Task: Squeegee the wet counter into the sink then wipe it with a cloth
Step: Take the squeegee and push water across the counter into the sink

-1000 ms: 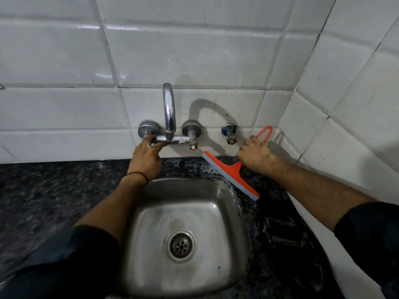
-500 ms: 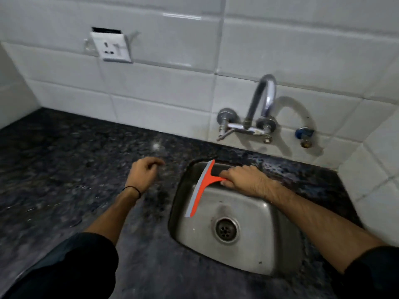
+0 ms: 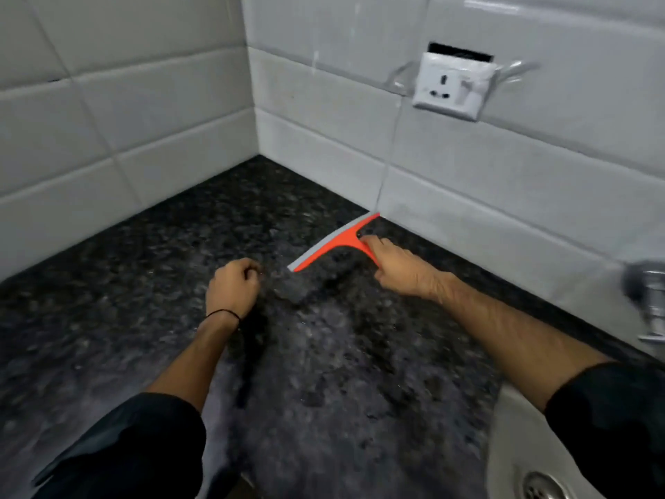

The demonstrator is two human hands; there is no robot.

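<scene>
My right hand [image 3: 399,268] grips the handle of an orange squeegee [image 3: 333,244] with a grey blade. The blade rests on the dark speckled counter [image 3: 144,282], its far end touching the back wall. My left hand [image 3: 232,288] is curled into a loose fist with nothing in it, hovering over the counter just left of the squeegee. A corner of the steel sink [image 3: 514,444] with its drain shows at the bottom right. No cloth is in view.
White tiled walls meet in a corner at the back left. A white wall socket [image 3: 449,84] sits above the counter on the back wall. Part of the chrome tap [image 3: 647,293] shows blurred at the right edge.
My right hand carried the squeegee from over the sink leftwards onto the counter by the back wall. My view swung left, and my left hand came off the tap and curled shut.
</scene>
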